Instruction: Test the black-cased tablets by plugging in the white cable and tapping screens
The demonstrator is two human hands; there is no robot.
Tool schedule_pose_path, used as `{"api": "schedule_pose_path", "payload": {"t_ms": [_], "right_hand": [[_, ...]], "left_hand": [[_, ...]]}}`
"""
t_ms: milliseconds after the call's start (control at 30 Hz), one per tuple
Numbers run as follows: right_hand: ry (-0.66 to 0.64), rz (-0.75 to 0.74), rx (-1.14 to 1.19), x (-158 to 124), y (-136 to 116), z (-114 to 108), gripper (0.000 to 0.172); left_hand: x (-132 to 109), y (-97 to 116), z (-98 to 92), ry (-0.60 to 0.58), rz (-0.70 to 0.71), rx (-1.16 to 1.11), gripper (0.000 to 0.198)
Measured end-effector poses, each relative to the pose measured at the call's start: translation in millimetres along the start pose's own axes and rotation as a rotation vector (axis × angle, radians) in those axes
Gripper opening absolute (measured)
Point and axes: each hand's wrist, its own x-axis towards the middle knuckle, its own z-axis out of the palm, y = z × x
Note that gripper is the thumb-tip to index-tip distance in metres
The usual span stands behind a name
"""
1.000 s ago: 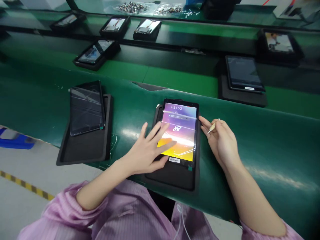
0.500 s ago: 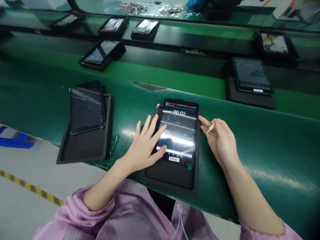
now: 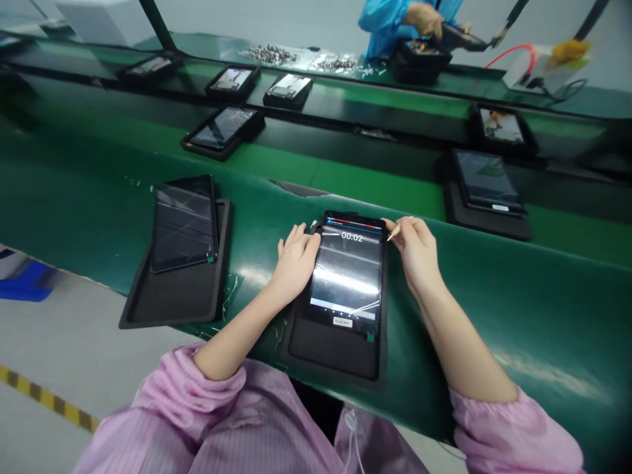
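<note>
In front of me a tablet [image 3: 346,266] with a lit screen reading 00:02 lies partly over a black foam tray [image 3: 336,357]. My left hand [image 3: 295,264] is closed against the tablet's left edge, its thumb along the front; some fingertips are hidden. At the upper right edge, my right hand [image 3: 417,253] pinches a small pale yellow tool [image 3: 394,232] with a thin metal tip. The tip points at the tablet's side; whether it touches, I cannot tell. The right fingers also rest close to that corner.
To the left, a second tablet [image 3: 182,227], its screen dark, rests askew on another black tray [image 3: 172,297]. Beyond the bench edge, several devices in trays line the green conveyor, including a tablet [image 3: 488,181] at right. Across it, a co-worker's gloved hand [image 3: 423,20] handles a device.
My left hand has drawn its spread fingers off the screen to the tablet's left edge. My right hand has moved up along the right edge with the tool. The view has tilted upward.
</note>
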Motion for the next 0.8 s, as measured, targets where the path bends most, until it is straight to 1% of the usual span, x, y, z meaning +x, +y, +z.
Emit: {"api": "schedule_pose_path", "payload": {"t_ms": [67, 133, 200, 267, 367, 433, 500, 633, 800], "right_hand": [[-0.001, -0.076, 0.039, -10.2, -19.0, 1.3, 0.053], [-0.019, -0.187, 0.071, -26.4, -45.8, -0.3, 0.043], [-0.025, -0.292, 0.07, -44.9, -75.9, -2.6, 0.033], [-0.026, -0.388, 0.036, -61.9, -103.3, -3.7, 0.024], [-0.043, -0.533, -0.092, -78.7, -131.7, -1.8, 0.011], [-0.07, -0.626, -0.184, -83.8, -141.9, 0.9, 0.007], [-0.105, -0.666, -0.237, -86.5, -147.8, 3.7, 0.006], [-0.154, -0.632, -0.264, -91.5, -154.5, 8.1, 0.008], [-0.235, -0.628, -0.307, -97.4, -160.5, 9.7, 0.01]], "left_hand": [[-2.1, 4.3, -0.5, 0.057, 0.02, -0.116, 0.032], [-12.3, 11.5, -2.7, 0.064, 0.097, -0.266, 0.036], [-27.8, 20.7, -5.7, 0.027, 0.155, -0.502, 0.039], [-44.5, 29.1, -8.5, -0.024, 0.162, -0.692, 0.04], [-63.9, 34.9, -10.8, -0.056, 0.163, -0.778, 0.04], [-71.4, 33.8, -10.7, -0.053, 0.185, -0.809, 0.04], [-75.9, 30.8, -9.8, -0.051, 0.2, -0.826, 0.04], [-81.7, 26.0, -8.1, -0.054, 0.229, -0.836, 0.039], [-86.0, 23.7, -7.8, -0.045, 0.244, -0.818, 0.042]]}}
